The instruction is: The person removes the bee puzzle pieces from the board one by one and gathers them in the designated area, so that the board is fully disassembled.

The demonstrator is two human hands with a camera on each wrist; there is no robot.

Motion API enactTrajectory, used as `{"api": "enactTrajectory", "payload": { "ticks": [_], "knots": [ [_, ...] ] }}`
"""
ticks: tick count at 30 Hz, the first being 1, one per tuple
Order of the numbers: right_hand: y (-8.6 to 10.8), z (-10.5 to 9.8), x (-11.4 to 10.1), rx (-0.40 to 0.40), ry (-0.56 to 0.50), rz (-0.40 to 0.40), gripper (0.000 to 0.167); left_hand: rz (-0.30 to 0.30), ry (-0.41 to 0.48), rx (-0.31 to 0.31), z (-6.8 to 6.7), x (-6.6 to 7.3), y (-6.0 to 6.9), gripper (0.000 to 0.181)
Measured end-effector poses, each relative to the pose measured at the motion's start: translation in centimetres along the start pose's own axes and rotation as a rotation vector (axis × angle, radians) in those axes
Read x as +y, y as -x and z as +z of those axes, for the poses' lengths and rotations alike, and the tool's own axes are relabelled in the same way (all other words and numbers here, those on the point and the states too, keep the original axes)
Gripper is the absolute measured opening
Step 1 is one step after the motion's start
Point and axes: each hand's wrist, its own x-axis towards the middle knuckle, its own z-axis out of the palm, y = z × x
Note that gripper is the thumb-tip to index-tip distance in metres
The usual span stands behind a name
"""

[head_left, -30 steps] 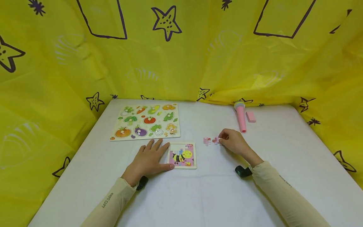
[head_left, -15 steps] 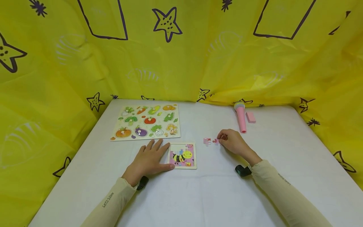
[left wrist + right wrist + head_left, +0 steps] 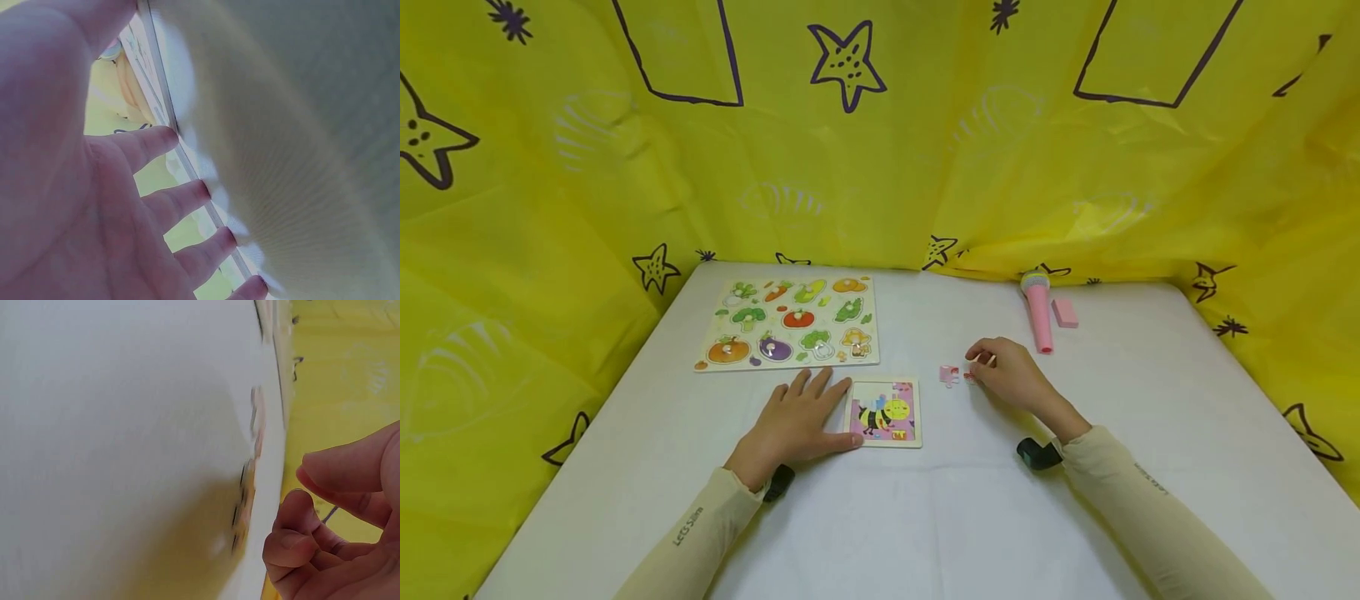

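A small bee jigsaw (image 3: 883, 417) in a pale frame lies on the table, its upper left part bare. My left hand (image 3: 797, 421) is spread beside it, with the thumb on the frame's lower left corner and the index fingertip at the upper left corner. To the right lie two loose pink jigsaw pieces: one in full view (image 3: 949, 375), the other (image 3: 968, 377) partly covered by my right hand (image 3: 1011, 371). In the right wrist view, that hand's fingers are loosely bent above the nearer piece (image 3: 244, 506), apart from it, with nothing between thumb and fingertips.
A vegetable peg puzzle board (image 3: 790, 321) lies behind my left hand. At the back right are a pink toy microphone (image 3: 1038, 315) and a pink block (image 3: 1064, 313). A yellow patterned curtain (image 3: 880, 167) closes off the back and sides of the white table (image 3: 880, 517).
My right hand has shifted slightly left and now covers more of the right-hand piece. Its fingertips have come away from that piece. My left hand stays at the bee jigsaw.
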Motion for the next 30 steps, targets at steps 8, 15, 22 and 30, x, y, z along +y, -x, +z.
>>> {"api": "enactTrajectory", "payload": {
  "ticks": [8,15,22,30],
  "knots": [
    [-0.3,1.8,-2.3,-0.060,-0.044,-0.011,0.011,0.005,0.008,-0.001,0.2,0.0,-0.1,0.092],
    [-0.7,3.3,-4.3,-0.113,-0.068,-0.020,0.010,-0.005,0.001,-0.002,0.0,0.1,-0.1,0.092],
    [-1.0,4.8,-5.6,-0.168,-0.086,-0.072,0.009,-0.011,-0.012,-0.004,0.1,0.1,-0.1,0.092],
    [-1.3,6.0,-6.6,-0.249,-0.089,-0.098,0.010,-0.004,-0.012,0.002,-0.1,0.2,0.0,0.091]
  ]
}}
